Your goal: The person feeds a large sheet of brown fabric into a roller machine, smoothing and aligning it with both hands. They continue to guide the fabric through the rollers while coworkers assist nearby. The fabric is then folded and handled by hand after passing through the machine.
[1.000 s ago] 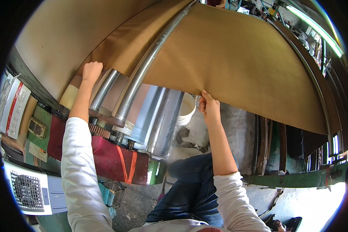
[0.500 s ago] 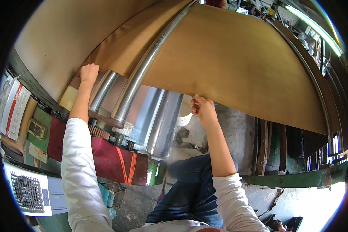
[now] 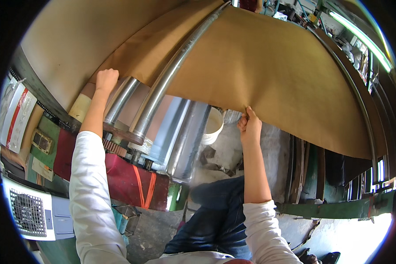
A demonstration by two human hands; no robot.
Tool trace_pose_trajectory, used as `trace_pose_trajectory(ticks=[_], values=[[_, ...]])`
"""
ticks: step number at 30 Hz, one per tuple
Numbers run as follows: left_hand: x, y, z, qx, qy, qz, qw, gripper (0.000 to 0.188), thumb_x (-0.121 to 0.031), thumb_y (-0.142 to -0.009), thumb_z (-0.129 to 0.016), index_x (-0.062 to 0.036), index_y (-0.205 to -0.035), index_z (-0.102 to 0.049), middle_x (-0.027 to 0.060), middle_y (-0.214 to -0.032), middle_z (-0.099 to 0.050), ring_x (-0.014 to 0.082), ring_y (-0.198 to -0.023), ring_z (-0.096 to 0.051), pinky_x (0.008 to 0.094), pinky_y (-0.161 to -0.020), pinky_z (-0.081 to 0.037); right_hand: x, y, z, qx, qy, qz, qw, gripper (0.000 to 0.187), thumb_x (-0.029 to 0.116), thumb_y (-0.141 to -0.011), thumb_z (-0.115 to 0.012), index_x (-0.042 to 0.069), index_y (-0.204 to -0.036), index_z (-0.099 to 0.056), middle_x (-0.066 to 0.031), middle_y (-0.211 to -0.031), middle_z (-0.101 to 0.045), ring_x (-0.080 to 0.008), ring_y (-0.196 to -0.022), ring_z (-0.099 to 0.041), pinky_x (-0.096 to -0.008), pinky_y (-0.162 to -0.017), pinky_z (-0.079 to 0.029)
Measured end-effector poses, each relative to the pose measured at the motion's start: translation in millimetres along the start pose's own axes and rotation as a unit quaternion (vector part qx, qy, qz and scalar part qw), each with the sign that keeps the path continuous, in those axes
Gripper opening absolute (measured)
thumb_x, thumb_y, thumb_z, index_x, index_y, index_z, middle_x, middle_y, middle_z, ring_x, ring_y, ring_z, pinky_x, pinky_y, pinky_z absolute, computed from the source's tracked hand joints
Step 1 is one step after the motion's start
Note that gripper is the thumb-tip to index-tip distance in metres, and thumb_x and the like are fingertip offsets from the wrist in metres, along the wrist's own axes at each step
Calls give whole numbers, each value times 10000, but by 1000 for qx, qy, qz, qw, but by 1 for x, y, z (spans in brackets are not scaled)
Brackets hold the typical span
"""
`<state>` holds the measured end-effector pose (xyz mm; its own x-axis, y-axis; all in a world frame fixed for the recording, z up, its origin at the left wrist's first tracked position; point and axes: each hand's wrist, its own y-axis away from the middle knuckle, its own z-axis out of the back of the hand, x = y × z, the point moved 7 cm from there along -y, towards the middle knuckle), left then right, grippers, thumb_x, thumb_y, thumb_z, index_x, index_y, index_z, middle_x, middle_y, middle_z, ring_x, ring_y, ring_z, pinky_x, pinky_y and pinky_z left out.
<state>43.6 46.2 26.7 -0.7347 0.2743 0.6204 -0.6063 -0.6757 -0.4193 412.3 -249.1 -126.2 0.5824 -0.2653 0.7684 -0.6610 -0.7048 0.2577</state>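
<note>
A wide, smooth brown sheet [image 3: 290, 75], like leather or coated cloth, stretches over a long metal roller [image 3: 174, 68] toward the far side. Pinched between the thumb and fingers of my right hand [image 3: 250, 127] is the sheet's near edge, which puckers at that point. My left hand [image 3: 107, 80] is closed in a fist at the sheet's left part, beside a shorter metal roller end [image 3: 121, 99]; its fingertips are hidden. Below the sheet's edge, between my hands, lie more rollers, one of them wrapped in clear film [image 3: 188, 141].
A white bucket [image 3: 213, 125] stands beyond the rollers. Nearer me is a dark red cover [image 3: 123, 180] with orange cords. A white vented unit [image 3: 28, 215] sits at lower left, a green beam [image 3: 339, 210] at right. Part of another person [image 3: 249, 4] shows at the far edge.
My right hand has shifted right along the sheet's edge, and the sheet now creases at its grip. My left hand stays at nearly the same spot. More of the bucket shows.
</note>
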Motion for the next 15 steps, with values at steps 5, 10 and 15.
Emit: trace_pose_trajectory(ticks=[5,10,15], values=[[-2,-2,-8,7,-8,-11,1000,134,-83,-722,-551,-99,-625,-641,98,-666,-643,231,-645,-651,332,-533,-507,-9,1,-5,31,24,-15,999,224,195,-857,-533,62,-682,-483,4,-494,-384,-96,-411,-332,-248,-397,-254],[2,-4,-16,22,-12,1,1000,139,-82,-730,-550,-106,-639,-652,92,-676,-649,224,-644,-654,327,-530,-511,-9,6,-12,40,46,-20,998,228,202,-848,-556,54,-683,-503,3,-489,-398,-103,-415,-354,-244,-403,-273],[10,-1,-24,43,-20,31,998,151,-85,-739,-543,-114,-640,-654,89,-678,-650,222,-644,-654,326,-535,-509,-15,5,-18,74,76,-28,994,232,202,-841,-574,28,-691,-541,-3,-484,-408,-105,-417,-363,-247,-410,-281]])
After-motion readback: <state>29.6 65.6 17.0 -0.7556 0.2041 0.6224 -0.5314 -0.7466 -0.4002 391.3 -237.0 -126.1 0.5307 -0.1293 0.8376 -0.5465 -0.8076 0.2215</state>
